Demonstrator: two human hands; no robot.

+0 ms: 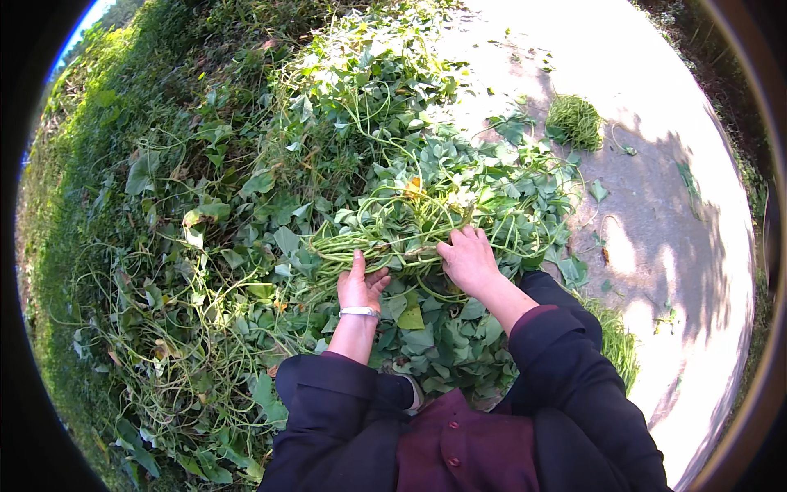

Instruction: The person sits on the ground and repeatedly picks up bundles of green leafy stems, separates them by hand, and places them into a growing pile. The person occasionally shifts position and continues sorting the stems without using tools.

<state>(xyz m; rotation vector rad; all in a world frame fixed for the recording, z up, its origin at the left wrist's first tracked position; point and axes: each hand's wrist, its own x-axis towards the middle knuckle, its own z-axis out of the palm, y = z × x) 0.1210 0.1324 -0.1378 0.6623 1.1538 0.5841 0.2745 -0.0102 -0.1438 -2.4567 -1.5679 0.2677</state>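
Observation:
A bundle of long green vine stems (344,249) lies crosswise before me, with leaves at its right side. My left hand (361,288) is at the near left side of this bundle, palm partly turned up. Its thumb reaches over the stems, and its fingers are spread apart. My right hand (470,261) grips the stems farther right, with the fingertips partly hidden among them. Leafy vines (486,184) spread just beyond the bundle. Under my arms, more broad green leaves (424,344) cover the ground between my feet.
Tangled vines (184,381) cover the left side. A cut bundle of green stems (575,123) sits on the sunlit concrete (652,184) at right. More stems (615,344) lie beside my right leg. Loose leaves (597,190) are scattered over the concrete.

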